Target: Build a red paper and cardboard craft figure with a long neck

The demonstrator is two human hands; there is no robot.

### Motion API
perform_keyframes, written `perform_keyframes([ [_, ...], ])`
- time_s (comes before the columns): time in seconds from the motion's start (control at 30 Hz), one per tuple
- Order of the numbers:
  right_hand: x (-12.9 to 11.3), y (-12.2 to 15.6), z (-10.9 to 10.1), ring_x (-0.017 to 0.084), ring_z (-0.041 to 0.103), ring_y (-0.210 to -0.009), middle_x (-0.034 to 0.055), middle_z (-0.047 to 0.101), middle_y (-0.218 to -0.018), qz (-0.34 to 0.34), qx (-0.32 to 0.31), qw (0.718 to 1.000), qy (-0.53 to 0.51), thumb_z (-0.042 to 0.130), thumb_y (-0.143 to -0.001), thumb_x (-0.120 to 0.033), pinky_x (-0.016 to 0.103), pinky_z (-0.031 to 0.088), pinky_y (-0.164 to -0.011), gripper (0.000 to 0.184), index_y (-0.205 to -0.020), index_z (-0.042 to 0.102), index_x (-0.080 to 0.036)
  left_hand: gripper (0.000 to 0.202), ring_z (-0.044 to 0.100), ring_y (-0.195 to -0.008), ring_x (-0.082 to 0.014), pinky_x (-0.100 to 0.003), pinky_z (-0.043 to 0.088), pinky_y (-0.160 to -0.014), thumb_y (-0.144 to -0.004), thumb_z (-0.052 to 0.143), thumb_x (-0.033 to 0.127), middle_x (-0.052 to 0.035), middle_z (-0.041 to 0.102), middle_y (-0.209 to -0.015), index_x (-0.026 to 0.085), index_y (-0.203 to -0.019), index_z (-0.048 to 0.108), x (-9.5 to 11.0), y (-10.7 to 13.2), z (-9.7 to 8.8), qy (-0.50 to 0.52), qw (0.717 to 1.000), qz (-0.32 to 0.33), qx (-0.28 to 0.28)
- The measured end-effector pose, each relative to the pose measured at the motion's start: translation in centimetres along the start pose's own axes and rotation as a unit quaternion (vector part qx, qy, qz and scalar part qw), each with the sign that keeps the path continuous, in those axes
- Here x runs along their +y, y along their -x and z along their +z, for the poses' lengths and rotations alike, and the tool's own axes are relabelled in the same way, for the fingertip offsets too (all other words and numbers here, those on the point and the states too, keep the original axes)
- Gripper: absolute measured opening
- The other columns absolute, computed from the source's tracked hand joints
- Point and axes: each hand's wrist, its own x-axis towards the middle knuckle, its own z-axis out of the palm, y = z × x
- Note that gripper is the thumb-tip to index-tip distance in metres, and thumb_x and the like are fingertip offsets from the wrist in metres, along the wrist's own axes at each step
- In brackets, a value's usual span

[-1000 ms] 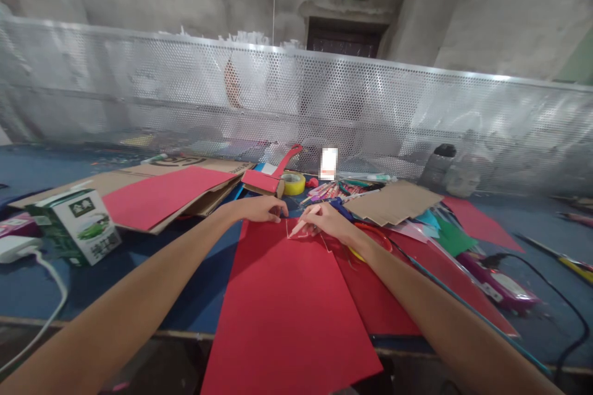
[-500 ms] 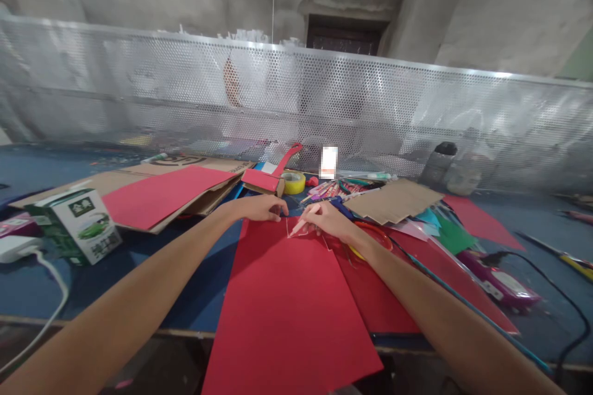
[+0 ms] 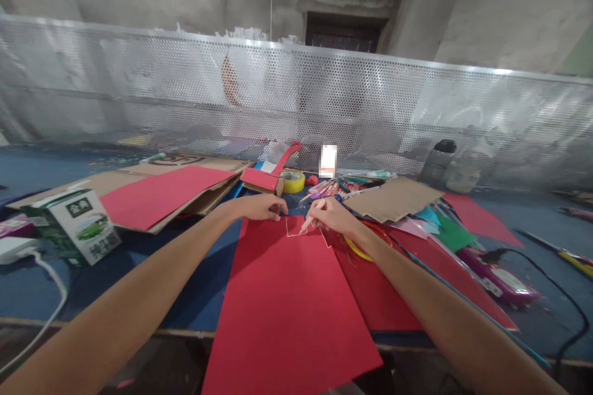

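A large red paper sheet [image 3: 287, 296] lies on the blue table in front of me. My left hand [image 3: 259, 207] presses flat on its far left corner, fingers lying down. My right hand [image 3: 331, 215] is closed round a thin pink pen [image 3: 311, 221] whose tip touches the sheet by a pale outlined shape [image 3: 296, 227] near the far edge.
A green and white carton [image 3: 76, 225] and a white cable stand at left. Cardboard with red paper [image 3: 157, 194], a yellow tape roll [image 3: 293, 182], loose pens, coloured paper scraps [image 3: 440, 228], a purple tool [image 3: 493, 274] and a perforated metal barrier [image 3: 296, 105] lie beyond.
My right hand and the pen have shifted slightly to the right and farther along the outlined shape. My left hand has stayed put.
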Motion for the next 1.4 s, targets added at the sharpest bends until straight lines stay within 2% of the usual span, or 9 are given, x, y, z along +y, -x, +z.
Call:
perform_keyframes([
  [0.4,-0.3,0.1,0.1,0.011,0.057,-0.053,0.0036,0.070,-0.060,-0.025,-0.008,1.000,0.015,0.058,-0.079,-0.020,0.020,0.037,-0.049,0.019,-0.067,0.071,-0.014,0.031,0.063,-0.080,-0.0188,-0.025,0.043,-0.068,-0.088,0.061,0.027,-0.0054,0.069,-0.095,0.020,-0.116,0.069,0.2,0.1,-0.1,-0.016,1.000,-0.002,-0.009],
  [0.7,-1.4,0.6,0.1,0.012,0.063,-0.070,0.0059,0.076,-0.082,-0.080,-0.072,0.994,0.020,0.058,-0.088,-0.023,0.021,0.044,-0.063,0.028,-0.084,0.084,-0.016,0.030,0.062,-0.080,-0.0185,-0.025,0.042,-0.069,-0.086,0.063,0.027,-0.0050,0.069,-0.095,0.021,-0.115,0.070,0.4,0.1,-0.2,-0.013,1.000,-0.006,-0.007],
  [0.87,-1.1,0.3,0.1,0.012,0.061,-0.066,0.0048,0.075,-0.079,-0.082,-0.066,0.994,0.026,0.058,-0.089,-0.024,0.021,0.042,-0.060,0.028,-0.081,0.083,-0.016,0.029,0.062,-0.078,-0.0186,-0.025,0.041,-0.066,-0.083,0.065,0.027,-0.0038,0.069,-0.091,0.023,-0.111,0.072,0.1,0.1,-0.1,0.011,1.000,0.002,0.009],
  [1.07,-0.8,0.4,0.3,0.012,0.061,-0.058,0.0035,0.072,-0.065,-0.036,-0.033,0.999,0.000,0.061,-0.082,-0.023,0.021,0.042,-0.056,0.019,-0.070,0.074,-0.014,0.027,0.061,-0.074,-0.0186,-0.025,0.040,-0.065,-0.080,0.069,0.026,-0.0032,0.069,-0.087,0.024,-0.107,0.074,0.3,0.2,0.0,0.028,0.999,0.002,0.021],
  [1.27,-0.7,0.3,0.3,0.015,0.066,-0.068,0.0044,0.076,-0.074,-0.067,-0.043,0.997,0.014,0.062,-0.083,-0.025,0.022,0.045,-0.061,0.018,-0.077,0.076,-0.015,0.029,0.064,-0.080,-0.0205,-0.026,0.042,-0.067,-0.083,0.065,0.027,-0.0047,0.071,-0.093,0.024,-0.112,0.072,0.1,0.1,0.0,0.009,1.000,-0.003,0.008],
  [1.4,-0.8,0.4,0.1,0.013,0.064,-0.062,0.0044,0.073,-0.067,-0.043,-0.041,0.998,0.000,0.060,-0.083,-0.023,0.021,0.044,-0.057,0.019,-0.073,0.073,-0.014,0.030,0.063,-0.080,-0.0204,-0.026,0.042,-0.067,-0.085,0.063,0.029,-0.0055,0.070,-0.094,0.022,-0.113,0.071,0.1,0.1,0.0,-0.001,1.000,-0.003,0.003],
])
